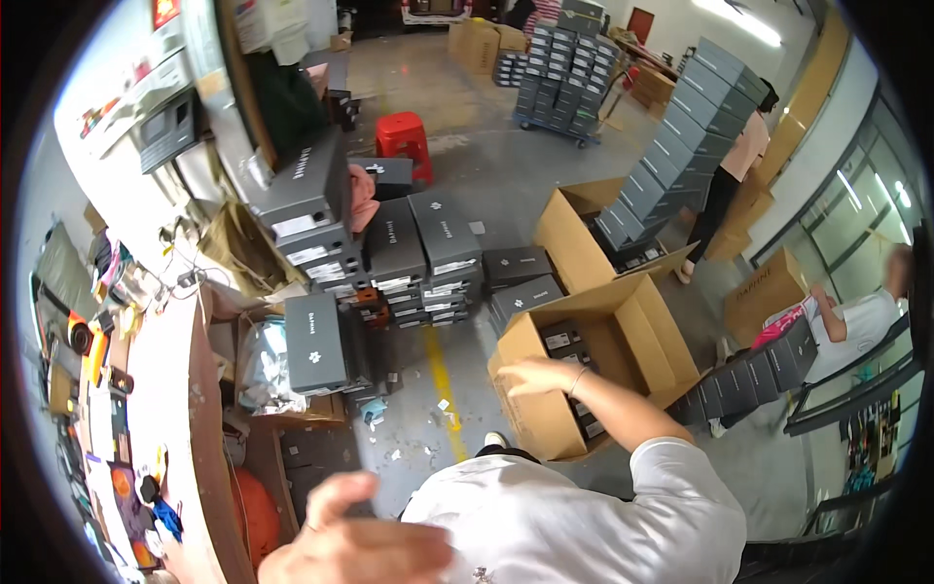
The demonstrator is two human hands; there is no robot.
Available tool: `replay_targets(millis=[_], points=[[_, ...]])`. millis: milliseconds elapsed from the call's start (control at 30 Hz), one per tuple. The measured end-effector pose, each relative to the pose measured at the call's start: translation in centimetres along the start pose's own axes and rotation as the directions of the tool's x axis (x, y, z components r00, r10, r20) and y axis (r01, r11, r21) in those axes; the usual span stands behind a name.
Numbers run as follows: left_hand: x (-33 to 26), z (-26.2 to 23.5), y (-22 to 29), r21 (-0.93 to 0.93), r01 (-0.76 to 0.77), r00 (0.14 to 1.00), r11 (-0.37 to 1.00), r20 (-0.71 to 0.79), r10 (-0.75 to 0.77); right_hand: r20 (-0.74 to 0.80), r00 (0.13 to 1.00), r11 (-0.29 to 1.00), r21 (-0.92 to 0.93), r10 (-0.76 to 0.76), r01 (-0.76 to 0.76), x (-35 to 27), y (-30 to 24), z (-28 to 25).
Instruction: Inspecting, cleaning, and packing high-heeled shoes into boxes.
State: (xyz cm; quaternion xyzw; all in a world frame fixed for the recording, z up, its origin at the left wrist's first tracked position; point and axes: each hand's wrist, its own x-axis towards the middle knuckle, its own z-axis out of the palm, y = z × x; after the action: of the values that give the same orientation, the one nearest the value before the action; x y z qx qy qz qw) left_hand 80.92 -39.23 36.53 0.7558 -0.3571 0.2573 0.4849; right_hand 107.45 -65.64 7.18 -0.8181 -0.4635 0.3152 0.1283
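My right hand (pixel 540 377) reaches out over the left side of an open brown carton (pixel 664 336), fingers stretched and nothing held. Inside that carton, several dark grey shoe boxes (pixel 564 343) stand along its left wall; my forearm hides part of them. Close to the camera at the lower edge is my left hand (pixel 355 535), slightly blurred, its thumb apart from the fingers and no object visible in it. Left of the carton, stacked grey shoe boxes (pixel 394 238) stand on the floor, with another shoe box (pixel 316 343) nearer to me.
Behind the near carton stands a second open carton (pixel 564 234), with a tall leaning stack of shoe boxes (pixel 671 146) above it and a person beside it. Another person sits at right near a row of boxes (pixel 749 375). A red stool (pixel 404 144) and loaded cart (pixel 564 88) are farther off.
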Motion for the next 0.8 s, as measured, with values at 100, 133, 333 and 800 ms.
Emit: replay_targets(millis=[100,133,333,800], points=[[0.1,-2.0,4.1,-0.065,0.002,1.0,0.998,-0.018,-0.003,0.017,0.996,0.997,-0.008,-0.082,0.083,2.1,-4.7,4.6],[0.1,-2.2,5.1,-0.061,0.026,0.999,0.998,-0.041,-0.028,0.029,0.998,0.996,0.056,-0.064,0.062,2.4,-5.7,6.0],[-2.6,-2.5,6.8,-0.19,-0.027,0.997,0.981,-0.078,0.013,0.233,0.969,0.995,-0.076,0.081,-0.065,1.4,-10.0,10.6],[4.1,0.1,1.1,0.229,-0.744,0.667,0.627,0.303,0.681,0.253,0.958,0.991,-0.06,0.134,-0.123,0.3,-5.5,13.1]])
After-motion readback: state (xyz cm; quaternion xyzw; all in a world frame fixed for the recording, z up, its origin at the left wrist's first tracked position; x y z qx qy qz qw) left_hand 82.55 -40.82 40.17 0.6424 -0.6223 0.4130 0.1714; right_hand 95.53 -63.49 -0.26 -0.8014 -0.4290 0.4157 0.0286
